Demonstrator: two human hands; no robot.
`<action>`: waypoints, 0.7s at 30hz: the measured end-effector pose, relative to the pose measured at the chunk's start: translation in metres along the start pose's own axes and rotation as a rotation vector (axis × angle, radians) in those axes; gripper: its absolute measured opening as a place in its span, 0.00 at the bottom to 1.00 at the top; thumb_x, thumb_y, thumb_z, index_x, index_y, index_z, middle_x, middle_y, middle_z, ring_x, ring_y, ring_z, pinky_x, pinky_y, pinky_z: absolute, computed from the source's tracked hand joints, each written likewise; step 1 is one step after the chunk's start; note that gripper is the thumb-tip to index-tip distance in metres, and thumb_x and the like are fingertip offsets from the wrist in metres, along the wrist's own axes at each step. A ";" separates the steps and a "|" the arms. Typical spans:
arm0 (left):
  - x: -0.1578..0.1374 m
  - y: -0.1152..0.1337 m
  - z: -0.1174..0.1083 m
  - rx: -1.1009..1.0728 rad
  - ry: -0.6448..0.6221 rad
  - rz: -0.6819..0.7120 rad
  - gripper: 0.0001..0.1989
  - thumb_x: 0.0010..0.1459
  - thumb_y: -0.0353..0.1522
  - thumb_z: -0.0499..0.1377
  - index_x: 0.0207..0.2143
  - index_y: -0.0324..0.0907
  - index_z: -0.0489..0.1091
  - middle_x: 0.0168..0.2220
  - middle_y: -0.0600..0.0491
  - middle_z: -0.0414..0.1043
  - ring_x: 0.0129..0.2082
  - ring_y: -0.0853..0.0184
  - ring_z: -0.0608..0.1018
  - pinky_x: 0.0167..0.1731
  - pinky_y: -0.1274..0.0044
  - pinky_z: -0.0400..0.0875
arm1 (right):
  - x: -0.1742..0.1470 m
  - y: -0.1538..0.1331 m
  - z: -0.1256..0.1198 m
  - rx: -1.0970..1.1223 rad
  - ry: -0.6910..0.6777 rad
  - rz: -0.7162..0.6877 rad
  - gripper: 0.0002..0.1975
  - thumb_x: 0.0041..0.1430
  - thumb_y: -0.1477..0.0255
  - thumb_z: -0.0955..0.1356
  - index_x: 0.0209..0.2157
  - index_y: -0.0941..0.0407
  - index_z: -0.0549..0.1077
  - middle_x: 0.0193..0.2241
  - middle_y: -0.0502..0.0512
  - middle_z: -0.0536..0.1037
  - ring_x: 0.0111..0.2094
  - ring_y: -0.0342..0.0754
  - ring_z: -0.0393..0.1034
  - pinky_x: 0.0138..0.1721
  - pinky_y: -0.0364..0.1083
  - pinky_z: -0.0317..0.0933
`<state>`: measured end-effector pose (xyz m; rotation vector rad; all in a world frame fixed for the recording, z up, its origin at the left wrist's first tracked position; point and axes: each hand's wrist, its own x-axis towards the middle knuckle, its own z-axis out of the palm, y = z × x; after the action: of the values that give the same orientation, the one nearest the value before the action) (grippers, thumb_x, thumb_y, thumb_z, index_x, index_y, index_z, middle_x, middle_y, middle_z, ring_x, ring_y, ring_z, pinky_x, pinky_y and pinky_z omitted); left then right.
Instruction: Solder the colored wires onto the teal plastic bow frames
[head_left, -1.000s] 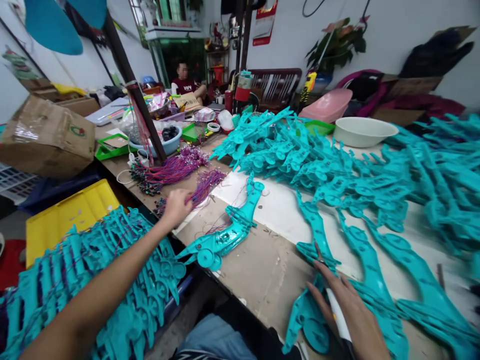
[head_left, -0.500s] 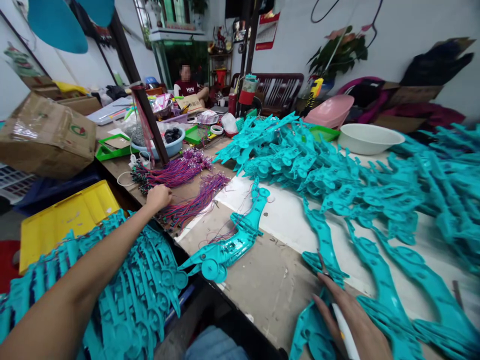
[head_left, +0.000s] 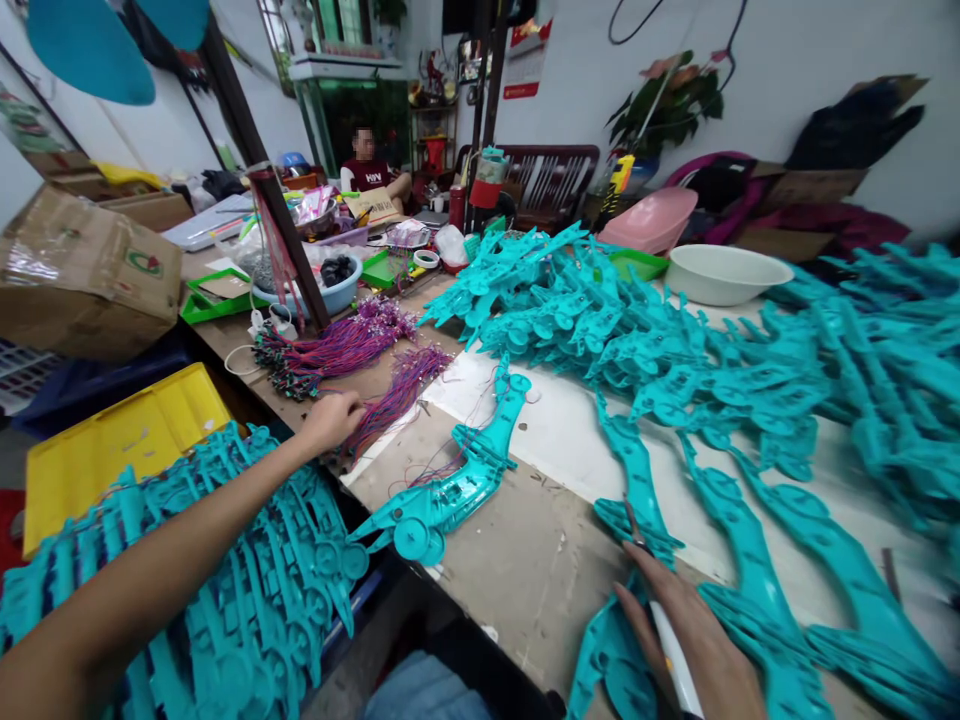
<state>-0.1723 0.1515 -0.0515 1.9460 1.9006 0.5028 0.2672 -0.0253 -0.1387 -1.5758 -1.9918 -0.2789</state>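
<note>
My left hand (head_left: 334,422) is closed, its curled fingertips at the left edge of a loose bundle of thin red and purple wires (head_left: 401,395). What lies in the fingers, if anything, is hidden. My right hand (head_left: 701,640) grips a pen-like tool with a white handle (head_left: 673,650) and a thin dark tip pointing away from me. Beneath that hand is a turquoise plastic part (head_left: 619,655), partly covered. Between my hands lies another curved turquoise part (head_left: 465,485) with thin wires strung along it.
A large heap of turquoise parts (head_left: 600,310) covers the table's far side, with several laid out at right. More are stacked at lower left (head_left: 247,580) by a yellow crate (head_left: 127,440). A thicker wire bundle (head_left: 330,350) lies beside a dark post (head_left: 300,260). A person sits at the back.
My left hand has shifted right, from the gap near the thicker wire bundle to the nearer, looser one. My right hand keeps its place with the tool. The view has turned slightly.
</note>
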 end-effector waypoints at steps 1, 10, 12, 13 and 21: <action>0.003 0.005 -0.006 -0.077 0.002 -0.023 0.06 0.56 0.31 0.54 0.28 0.41 0.66 0.31 0.46 0.76 0.39 0.59 0.77 0.43 0.68 0.69 | -0.001 0.002 0.001 -0.013 0.005 -0.018 0.23 0.62 0.59 0.61 0.55 0.53 0.69 0.46 0.57 0.79 0.46 0.56 0.76 0.48 0.53 0.71; 0.039 0.089 -0.073 -0.941 -0.167 -0.162 0.12 0.63 0.27 0.50 0.25 0.40 0.59 0.15 0.62 0.51 0.12 0.78 0.51 0.17 0.83 0.54 | -0.014 0.010 0.020 0.013 0.046 0.059 0.19 0.62 0.62 0.62 0.53 0.50 0.72 0.46 0.55 0.80 0.46 0.56 0.76 0.48 0.54 0.71; 0.052 0.115 -0.089 -1.020 -0.117 -0.075 0.15 0.68 0.29 0.45 0.26 0.39 0.59 0.14 0.64 0.44 0.13 0.78 0.48 0.18 0.85 0.52 | -0.015 0.010 0.021 0.006 0.034 0.059 0.19 0.62 0.62 0.62 0.52 0.50 0.73 0.45 0.56 0.80 0.46 0.55 0.76 0.48 0.54 0.71; 0.059 0.127 -0.096 -1.054 -0.061 -0.021 0.16 0.70 0.29 0.42 0.27 0.39 0.59 0.15 0.64 0.43 0.13 0.78 0.48 0.20 0.87 0.54 | -0.015 0.009 0.021 0.000 0.028 0.056 0.19 0.62 0.62 0.62 0.51 0.50 0.73 0.45 0.56 0.80 0.46 0.55 0.76 0.48 0.54 0.71; 0.088 0.180 -0.130 -0.734 0.192 0.036 0.13 0.65 0.18 0.41 0.29 0.27 0.60 0.21 0.62 0.59 0.21 0.87 0.62 0.38 0.83 0.62 | -0.012 -0.002 0.009 0.027 0.015 0.048 0.18 0.63 0.68 0.63 0.53 0.53 0.72 0.46 0.60 0.79 0.48 0.57 0.75 0.48 0.59 0.70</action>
<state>-0.0788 0.2379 0.1501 1.4737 1.4694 1.2292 0.2644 -0.0308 -0.1520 -1.5977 -1.9358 -0.2428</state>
